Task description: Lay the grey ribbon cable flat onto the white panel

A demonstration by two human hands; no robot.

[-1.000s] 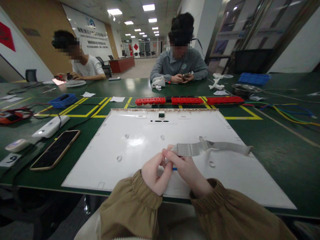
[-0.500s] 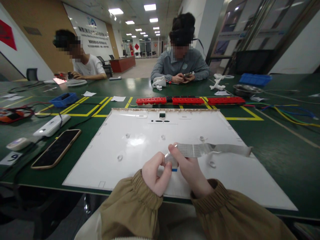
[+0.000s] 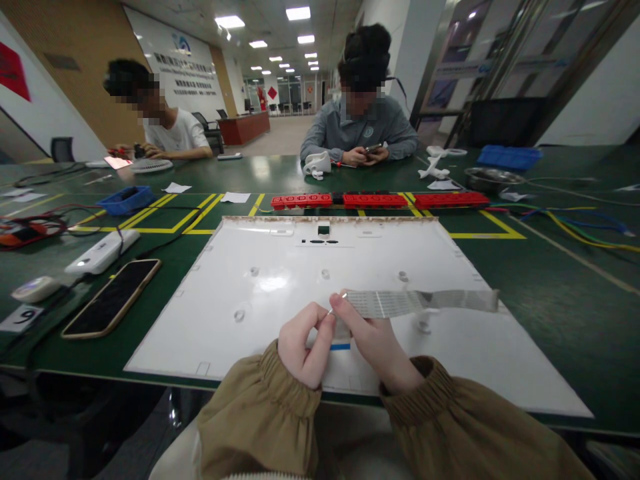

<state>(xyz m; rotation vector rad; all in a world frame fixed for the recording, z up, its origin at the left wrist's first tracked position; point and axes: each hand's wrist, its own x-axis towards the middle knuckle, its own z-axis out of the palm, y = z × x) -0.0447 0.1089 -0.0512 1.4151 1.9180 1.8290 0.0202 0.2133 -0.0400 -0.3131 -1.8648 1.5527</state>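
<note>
Flat ribbon cable (image 3: pixel 420 304), grey, one: held above the white panel (image 3: pixel 290 293), by the worktop's (image 3: pixel 560 300) near edge. Left hand (image 3: pixel 304 343): fingers pinch the cable at its bend. Right hand (image 3: pixel 370 337): fingers pinch just beside, apparently keeping the crease firm; blue-tipped end faces that edge.
</note>
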